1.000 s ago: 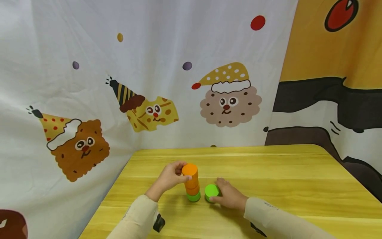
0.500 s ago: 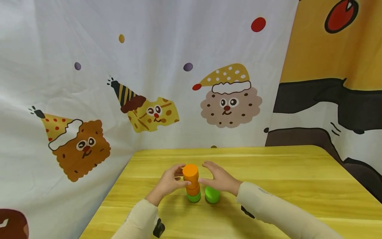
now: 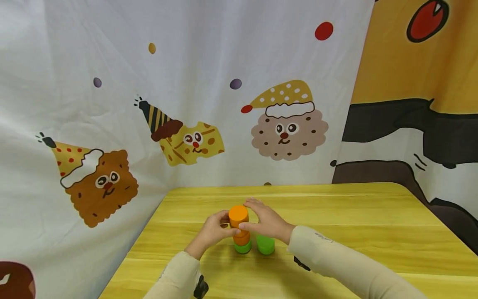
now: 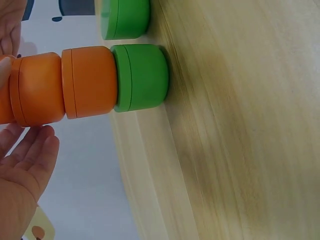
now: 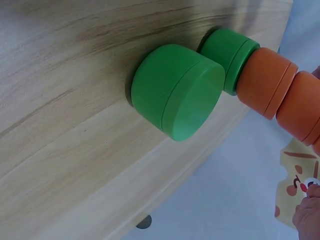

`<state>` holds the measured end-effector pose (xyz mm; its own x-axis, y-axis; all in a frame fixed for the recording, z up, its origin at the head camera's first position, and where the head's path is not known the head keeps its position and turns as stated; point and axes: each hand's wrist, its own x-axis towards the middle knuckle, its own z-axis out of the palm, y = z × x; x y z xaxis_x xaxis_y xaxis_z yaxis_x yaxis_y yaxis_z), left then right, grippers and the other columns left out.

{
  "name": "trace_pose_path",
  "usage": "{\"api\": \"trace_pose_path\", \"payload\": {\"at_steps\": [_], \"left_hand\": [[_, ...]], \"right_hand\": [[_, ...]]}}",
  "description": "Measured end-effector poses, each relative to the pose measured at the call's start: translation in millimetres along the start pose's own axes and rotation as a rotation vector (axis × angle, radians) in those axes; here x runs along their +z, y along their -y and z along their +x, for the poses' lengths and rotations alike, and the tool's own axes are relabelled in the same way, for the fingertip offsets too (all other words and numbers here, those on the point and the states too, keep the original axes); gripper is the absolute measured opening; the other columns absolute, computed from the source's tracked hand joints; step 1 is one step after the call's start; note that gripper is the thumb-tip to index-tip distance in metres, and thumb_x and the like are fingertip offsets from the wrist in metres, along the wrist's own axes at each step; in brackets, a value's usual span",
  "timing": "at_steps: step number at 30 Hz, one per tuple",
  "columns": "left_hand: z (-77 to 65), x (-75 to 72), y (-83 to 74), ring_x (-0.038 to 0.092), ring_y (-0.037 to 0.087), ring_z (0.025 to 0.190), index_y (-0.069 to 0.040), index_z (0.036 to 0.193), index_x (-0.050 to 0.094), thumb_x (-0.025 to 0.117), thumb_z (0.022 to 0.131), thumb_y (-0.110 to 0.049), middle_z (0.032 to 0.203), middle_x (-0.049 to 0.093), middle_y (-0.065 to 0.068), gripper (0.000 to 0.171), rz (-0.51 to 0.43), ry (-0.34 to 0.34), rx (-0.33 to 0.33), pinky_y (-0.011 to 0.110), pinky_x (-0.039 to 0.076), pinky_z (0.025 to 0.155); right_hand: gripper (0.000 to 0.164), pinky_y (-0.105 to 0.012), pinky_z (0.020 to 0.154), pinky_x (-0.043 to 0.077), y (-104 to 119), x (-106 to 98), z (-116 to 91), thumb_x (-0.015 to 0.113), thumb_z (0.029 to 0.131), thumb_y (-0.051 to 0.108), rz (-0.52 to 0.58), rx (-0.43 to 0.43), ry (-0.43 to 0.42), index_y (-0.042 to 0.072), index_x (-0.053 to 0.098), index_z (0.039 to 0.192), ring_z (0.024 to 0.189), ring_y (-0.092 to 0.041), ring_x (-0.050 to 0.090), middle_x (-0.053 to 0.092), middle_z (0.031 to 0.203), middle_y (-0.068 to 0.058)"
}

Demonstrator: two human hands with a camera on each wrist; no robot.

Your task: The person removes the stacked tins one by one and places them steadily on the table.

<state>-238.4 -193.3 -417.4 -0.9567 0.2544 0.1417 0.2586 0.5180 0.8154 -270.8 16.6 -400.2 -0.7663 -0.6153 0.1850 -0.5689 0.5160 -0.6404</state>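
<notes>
A column of small round lidded jars stands on the wooden table. Its base is a green jar, with three orange ones above. My left hand holds the top orange jar from the left, thumb in front and fingers behind. From the right, my right hand reaches to that same jar. Its thumb lies across the front, while its straight fingers extend past the far side. Beside the column, partly under my right hand in the head view, is a second green jar.
A white curtain printed with cartoon snacks hangs at the table's left and back. Dark devices are strapped at both wrists, with the left strap device showing below the sleeve.
My right hand has left the loose green jar and moved up and left to the top orange jar. My left hand stays at the column, its thumb slightly lower.
</notes>
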Motion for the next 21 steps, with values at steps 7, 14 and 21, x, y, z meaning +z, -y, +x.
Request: {"api": "trace_pose_path", "payload": {"at_steps": [7,14,21], "left_hand": [[-1.0,0.1,-0.5,0.058,0.027,0.106,-0.003,0.121,0.056,0.075,0.078,-0.027,0.115,0.062,0.012,0.052,-0.003,0.01,-0.019,0.044,0.047,0.093],[-1.2,0.2,0.7,0.059,0.027,0.103,-0.001,0.121,0.057,0.076,0.078,-0.024,0.113,0.062,0.014,0.052,0.012,0.008,-0.017,0.042,0.049,0.09],[0.9,0.1,1.7,0.059,0.026,0.102,-0.001,0.119,0.058,0.076,0.078,-0.024,0.112,0.063,0.013,0.051,0.037,0.005,-0.021,0.042,0.049,0.089]], "right_hand": [[0.073,-0.057,0.108,0.023,2.0,2.4,0.0,0.059,0.084,0.053,0.016,-0.004,-0.019,0.007,0.043,0.138,0.14,-0.029,0.02,0.031,0.149,-0.011],[0.069,-0.058,0.108,0.024,3.2,3.5,0.8,0.061,0.084,0.051,0.034,0.016,-0.031,0.008,0.045,0.136,0.139,-0.031,0.021,0.03,0.149,-0.01],[0.068,-0.06,0.106,0.024,3.2,2.9,1.3,0.06,0.084,0.052,0.057,0.037,-0.032,0.01,0.045,0.136,0.138,-0.034,0.022,0.028,0.15,-0.01]]}}
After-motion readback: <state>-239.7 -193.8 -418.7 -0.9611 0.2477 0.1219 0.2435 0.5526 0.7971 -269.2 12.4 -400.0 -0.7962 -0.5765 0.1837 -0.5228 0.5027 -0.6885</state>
